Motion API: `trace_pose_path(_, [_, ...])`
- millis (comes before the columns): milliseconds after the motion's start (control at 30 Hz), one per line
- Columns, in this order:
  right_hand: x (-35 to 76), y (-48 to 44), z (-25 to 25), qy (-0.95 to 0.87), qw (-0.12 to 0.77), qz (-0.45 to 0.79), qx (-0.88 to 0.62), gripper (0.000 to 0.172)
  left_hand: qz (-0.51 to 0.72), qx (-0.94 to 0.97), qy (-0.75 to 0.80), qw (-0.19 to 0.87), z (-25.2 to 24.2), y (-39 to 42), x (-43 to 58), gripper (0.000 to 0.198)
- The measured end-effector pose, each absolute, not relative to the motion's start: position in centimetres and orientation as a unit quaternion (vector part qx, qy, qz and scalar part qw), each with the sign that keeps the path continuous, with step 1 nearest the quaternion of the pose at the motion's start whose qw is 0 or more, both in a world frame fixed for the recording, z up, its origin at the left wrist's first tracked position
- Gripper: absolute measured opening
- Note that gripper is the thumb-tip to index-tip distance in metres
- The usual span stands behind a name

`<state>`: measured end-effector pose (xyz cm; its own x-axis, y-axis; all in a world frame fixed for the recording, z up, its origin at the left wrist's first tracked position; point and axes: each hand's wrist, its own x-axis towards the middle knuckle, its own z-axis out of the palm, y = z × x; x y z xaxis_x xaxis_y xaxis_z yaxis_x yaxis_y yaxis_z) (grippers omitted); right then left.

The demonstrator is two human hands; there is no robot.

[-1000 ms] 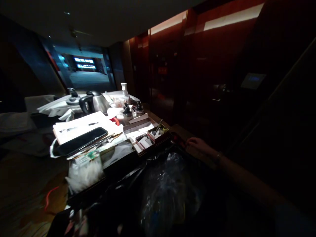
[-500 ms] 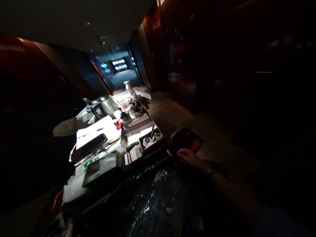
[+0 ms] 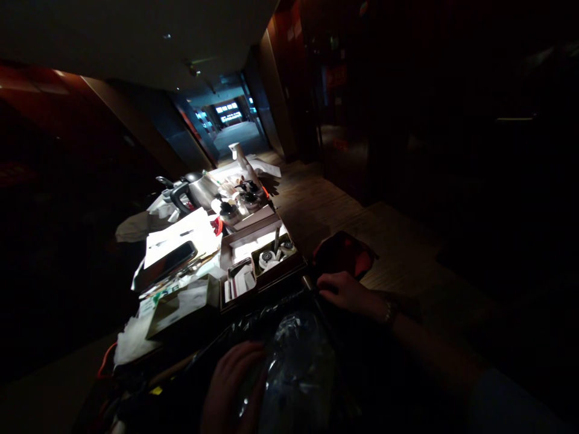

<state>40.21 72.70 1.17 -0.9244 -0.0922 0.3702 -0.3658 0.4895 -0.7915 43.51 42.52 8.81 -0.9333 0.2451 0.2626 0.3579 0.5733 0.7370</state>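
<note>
In a dim corridor I stand behind a service cart. A black rubbish bag with clear crumpled plastic inside hangs at its near end. My right hand curls its fingers over the bag's far right rim, by a metal bar end. My left hand lies on the bag's near left side, against the clear plastic; its grip is too dark to read. A red and black pouch hangs just beyond my right hand.
On the cart top lie a dark phone on white papers, small trays of supplies, a steel kettle, and a white bottle. A wooden floor runs ahead on the right. Dark walls close both sides.
The view has swung from the right-hand wall to straight down the corridor. My left hand has come into view on the bag. My right hand has stayed at the bag's rim.
</note>
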Motion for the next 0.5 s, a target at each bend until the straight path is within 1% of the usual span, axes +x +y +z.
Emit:
trace_pose_path(100, [39.9,72.4,0.0,-0.84,0.161,0.503,0.12,0.012,-0.32,-0.355,-0.876,0.072,8.2,47.1,40.6,0.019])
trace_pose_path(233, [39.9,71.8,-1.5,-0.796,0.163,0.579,0.07,0.011,-0.237,-0.402,-0.879,0.1,8.2,52.0,37.7,0.018])
trace_pose_path(300, [40.1,71.5,-1.5,-0.796,0.182,0.574,0.069,0.012,-0.185,-0.407,-0.89,0.093,8.3,53.5,36.9,0.016])
trace_pose_path(333, [40.2,71.5,-1.3,-0.809,0.199,0.547,0.078,0.013,-0.16,-0.408,-0.895,0.087,8.3,54.0,36.6,0.016])
trace_pose_path(400, [40.4,71.6,-0.6,-0.855,0.226,0.454,0.112,0.017,-0.12,-0.41,-0.901,0.072,8.5,54.9,36.1,0.015])
trace_pose_path(500, [40.3,72.1,0.4,-0.907,0.22,0.324,0.155,0.02,-0.075,-0.417,-0.904,0.06,8.7,55.9,35.6,0.016])
